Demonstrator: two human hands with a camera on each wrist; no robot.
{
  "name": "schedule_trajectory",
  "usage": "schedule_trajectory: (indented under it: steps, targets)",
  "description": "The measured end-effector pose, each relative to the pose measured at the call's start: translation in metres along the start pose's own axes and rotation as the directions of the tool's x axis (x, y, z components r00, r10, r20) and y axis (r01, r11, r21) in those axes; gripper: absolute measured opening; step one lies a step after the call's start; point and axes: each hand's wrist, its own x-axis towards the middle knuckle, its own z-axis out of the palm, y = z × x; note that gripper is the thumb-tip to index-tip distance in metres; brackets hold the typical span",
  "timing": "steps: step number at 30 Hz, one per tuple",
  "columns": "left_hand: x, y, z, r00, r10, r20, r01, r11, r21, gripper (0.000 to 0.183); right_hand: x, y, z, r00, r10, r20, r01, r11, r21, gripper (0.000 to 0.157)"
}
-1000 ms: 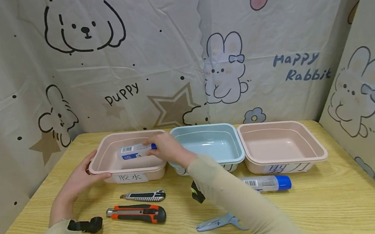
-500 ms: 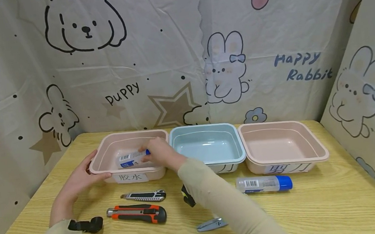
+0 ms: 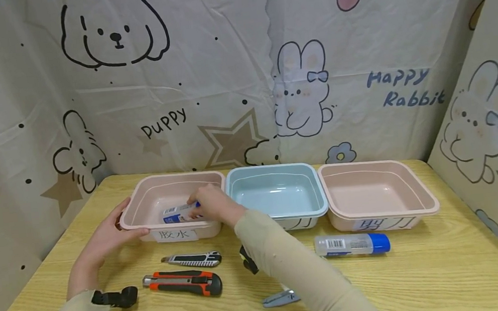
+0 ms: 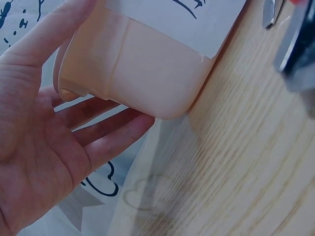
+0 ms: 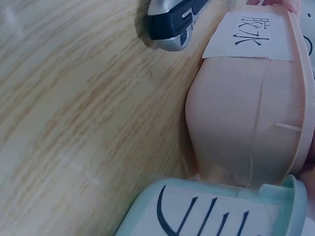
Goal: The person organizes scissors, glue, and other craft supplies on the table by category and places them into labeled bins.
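Observation:
In the head view my right hand [image 3: 214,205] reaches into the left pink bin [image 3: 146,205] and pinches a clear glue bottle [image 3: 175,215] near its blue cap. The bottle lies low inside the bin; the fingers hide most of its cap. My left hand [image 3: 106,239] holds the same bin at its left front corner, thumb along the front rim. From the left wrist view, that hand's [image 4: 44,132] fingers stretch along the bin's side [image 4: 147,69]. The right wrist view shows the bin's labelled outer wall [image 5: 226,108], with the right hand mostly out of frame.
A blue bin [image 3: 275,198] and another pink bin [image 3: 376,193] stand to the right. In front lie a second glue bottle [image 3: 349,244], a grey utility knife [image 3: 193,260], an orange-black utility knife [image 3: 185,283] and blue scissors [image 3: 281,298], partly under the right sleeve.
My right hand has moved lower and slightly left with the glue bottle, deeper into the left pink bin. The left hand keeps its place on the bin's corner.

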Motion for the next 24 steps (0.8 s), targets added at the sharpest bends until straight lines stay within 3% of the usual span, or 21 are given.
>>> schedule_trajectory:
  steps: [5,14,24]
  targets:
    - [0.001,0.001,0.000,1.000,0.001,0.005,-0.001,1.000,-0.012,0.104,-0.002,0.001,-0.006,1.000,0.015,0.015,-0.015,1.000,0.021,0.033]
    - [-0.002,0.000,0.000,1.000,0.002,0.004,-0.002,1.000,-0.018,0.103,-0.024,0.019,-0.025,0.998,-0.048,-0.027,0.052,0.983,0.177,0.031]
    - [-0.001,-0.001,0.001,1.000,0.004,0.007,-0.003,1.000,-0.022,0.103,-0.062,0.039,-0.038,0.991,-0.091,-0.095,0.103,0.986,0.133,0.029]
